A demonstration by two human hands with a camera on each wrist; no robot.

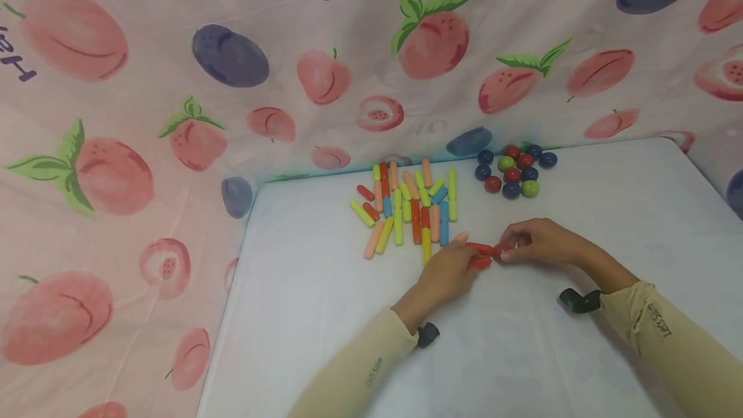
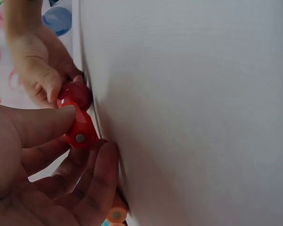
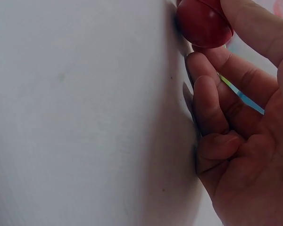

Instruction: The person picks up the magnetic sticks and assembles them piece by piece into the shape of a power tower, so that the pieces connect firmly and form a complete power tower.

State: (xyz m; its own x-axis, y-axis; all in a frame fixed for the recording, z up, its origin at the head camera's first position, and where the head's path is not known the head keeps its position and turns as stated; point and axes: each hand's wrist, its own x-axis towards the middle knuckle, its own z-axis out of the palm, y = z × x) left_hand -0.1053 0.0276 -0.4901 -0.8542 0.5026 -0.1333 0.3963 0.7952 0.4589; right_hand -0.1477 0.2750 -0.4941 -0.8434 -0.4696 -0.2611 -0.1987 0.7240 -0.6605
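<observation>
Near the front of the pile, my left hand [image 1: 448, 271] pinches a red magnetic stick [image 2: 80, 134] between thumb and fingers. A round metal disc shows at the stick's near end in the left wrist view. Facing it, my right hand [image 1: 541, 240] grips a glossy red ball [image 3: 205, 23] between thumb and fingertips, low over the table. The ball meets the far end of the stick. A second red stick [image 1: 480, 263] shows beside the left fingers in the head view. An orange stick end [image 2: 116, 215] appears below the left hand.
Several coloured sticks [image 1: 398, 217], yellow, red, orange and blue, lie on the white table [image 1: 325, 340] left of the hands. A cluster of blue, red and green balls [image 1: 512, 175] sits at the back. A fruit-printed cloth [image 1: 278, 37] hangs behind the table.
</observation>
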